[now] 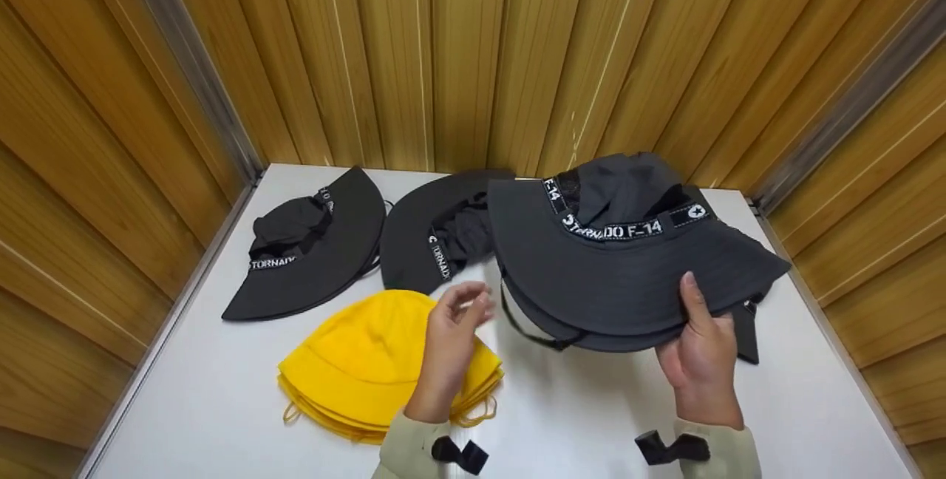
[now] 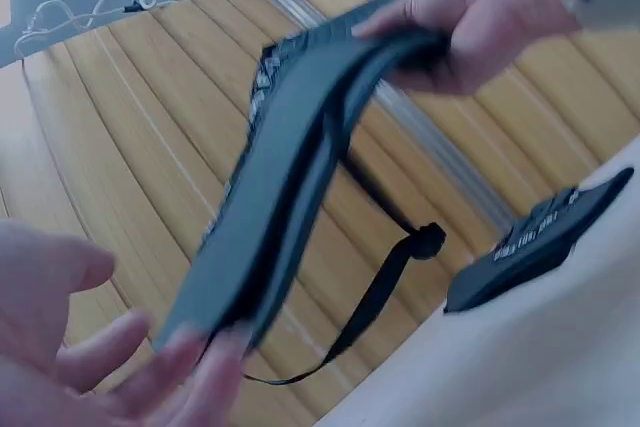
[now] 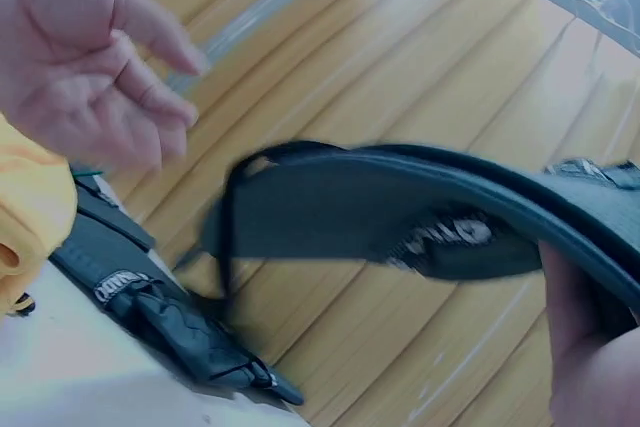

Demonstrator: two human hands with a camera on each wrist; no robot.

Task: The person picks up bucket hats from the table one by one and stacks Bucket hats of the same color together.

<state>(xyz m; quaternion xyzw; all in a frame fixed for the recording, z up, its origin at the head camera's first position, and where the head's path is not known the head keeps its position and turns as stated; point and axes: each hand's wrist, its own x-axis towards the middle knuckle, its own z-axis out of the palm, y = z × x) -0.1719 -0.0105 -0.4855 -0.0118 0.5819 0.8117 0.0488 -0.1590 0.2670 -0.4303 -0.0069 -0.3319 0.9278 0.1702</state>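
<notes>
My right hand [image 1: 706, 368] grips the near brim of dark grey bucket hats [image 1: 613, 287], thumb on top and fingers beneath. Two brims lie one over the other, and the upper hat's band reads "TORNADO F-14". A black chin strap [image 1: 528, 331] dangles from their left side. My left hand [image 1: 454, 331], fingers loosely bent and holding nothing, hovers left of the brim and over the yellow hats [image 1: 355, 368]. In the left wrist view its fingertips [image 2: 225, 372] overlap the brim's lower end. The right wrist view shows the left palm [image 3: 90, 67] apart from the hats.
Two more dark bucket hats, one at the left [image 1: 325, 272] and one in the middle [image 1: 410, 235], lie on the white table [image 1: 199, 390]. Part of another dark hat [image 1: 746, 335] shows behind the held ones. Wood-look panels [image 1: 465, 58] wall three sides.
</notes>
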